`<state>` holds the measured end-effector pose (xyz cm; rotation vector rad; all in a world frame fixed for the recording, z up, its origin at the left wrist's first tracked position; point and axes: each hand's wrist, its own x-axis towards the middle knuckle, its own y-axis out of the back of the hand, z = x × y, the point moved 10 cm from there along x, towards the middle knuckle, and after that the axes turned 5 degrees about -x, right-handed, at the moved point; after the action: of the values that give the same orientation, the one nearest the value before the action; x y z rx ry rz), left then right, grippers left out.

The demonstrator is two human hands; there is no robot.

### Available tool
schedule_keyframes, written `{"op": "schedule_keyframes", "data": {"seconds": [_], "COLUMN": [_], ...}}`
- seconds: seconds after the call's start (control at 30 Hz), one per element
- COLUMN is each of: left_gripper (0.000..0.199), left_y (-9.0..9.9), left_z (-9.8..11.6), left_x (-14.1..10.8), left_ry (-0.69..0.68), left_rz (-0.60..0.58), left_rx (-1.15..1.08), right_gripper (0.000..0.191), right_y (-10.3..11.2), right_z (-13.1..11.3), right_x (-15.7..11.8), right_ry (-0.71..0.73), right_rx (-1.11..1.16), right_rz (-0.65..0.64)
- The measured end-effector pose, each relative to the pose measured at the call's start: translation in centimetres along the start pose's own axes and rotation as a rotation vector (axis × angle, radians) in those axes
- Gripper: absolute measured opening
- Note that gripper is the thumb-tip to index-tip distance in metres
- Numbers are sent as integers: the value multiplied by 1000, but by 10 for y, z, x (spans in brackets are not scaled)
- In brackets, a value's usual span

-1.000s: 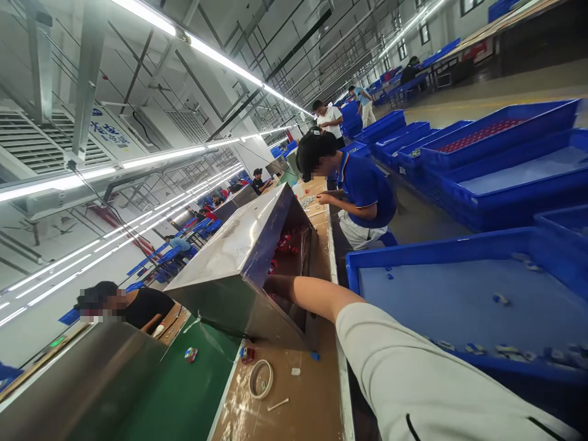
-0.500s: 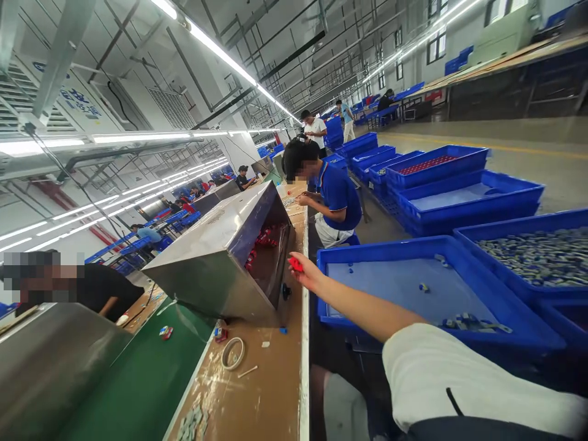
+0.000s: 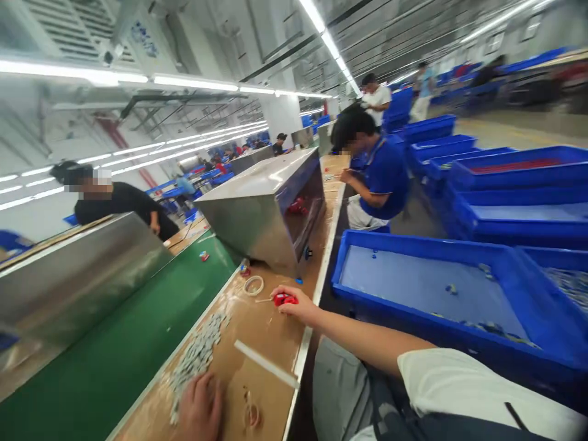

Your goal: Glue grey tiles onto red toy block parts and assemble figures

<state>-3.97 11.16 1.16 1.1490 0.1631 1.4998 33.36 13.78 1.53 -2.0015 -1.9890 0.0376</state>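
Note:
My right hand [image 3: 301,306] is closed around red plastic pieces [image 3: 285,299], held over the brown bench near a roll of tape [image 3: 253,285] and a thin white stick. How many pieces it holds, I cannot tell. At the lower edge my left hand [image 3: 199,407] rests on the bench, slightly blurred, with fingers extended and no object visible in it. Its fingertips lie beside a spread of small grey pieces [image 3: 197,343]. A white strip [image 3: 266,364] lies on the bench between my hands.
An open-fronted metal box [image 3: 248,226] with red pieces inside stands on the bench. To the left runs a green conveyor belt [image 3: 124,337]. Blue trays [image 3: 413,242] stand at the right. Co-workers sit ahead in a blue shirt and across the belt in black.
My right hand has moved from beside the metal box's opening back over the bench, still holding red pieces. My left hand has come into view. The camera view has shifted.

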Motion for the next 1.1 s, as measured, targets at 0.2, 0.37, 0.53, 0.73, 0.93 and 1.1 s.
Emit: {"op": "schedule_keyframes", "data": {"seconds": [0.2, 0.37, 0.53, 0.73, 0.93, 1.1], "left_gripper": [39, 47, 66, 66, 52, 38], "left_y": [9, 10, -26, -36, 11, 29], "left_z": [13, 4, -1, -18, -9, 4], "left_x": [-14, -17, -28, -45, -33, -29], "left_ry": [53, 390, 728, 957, 682, 455], "left_rz": [41, 96, 78, 316, 32, -316], "left_rx": [-105, -591, -1221, -1248, -529, 149], "right_gripper": [35, 23, 48, 70, 52, 51], "right_y": [-102, -201, -287, -290, -244, -229], "right_z": [12, 18, 31, 42, 20, 33], "right_x": [27, 39, 0, -28, -5, -18], "right_ry": [85, 247, 761, 848, 670, 418], "right_rx": [-191, -339, -815, -1017, -710, -553], "right_rz": [-275, -519, -892, -1051, -1061, -1439]}}
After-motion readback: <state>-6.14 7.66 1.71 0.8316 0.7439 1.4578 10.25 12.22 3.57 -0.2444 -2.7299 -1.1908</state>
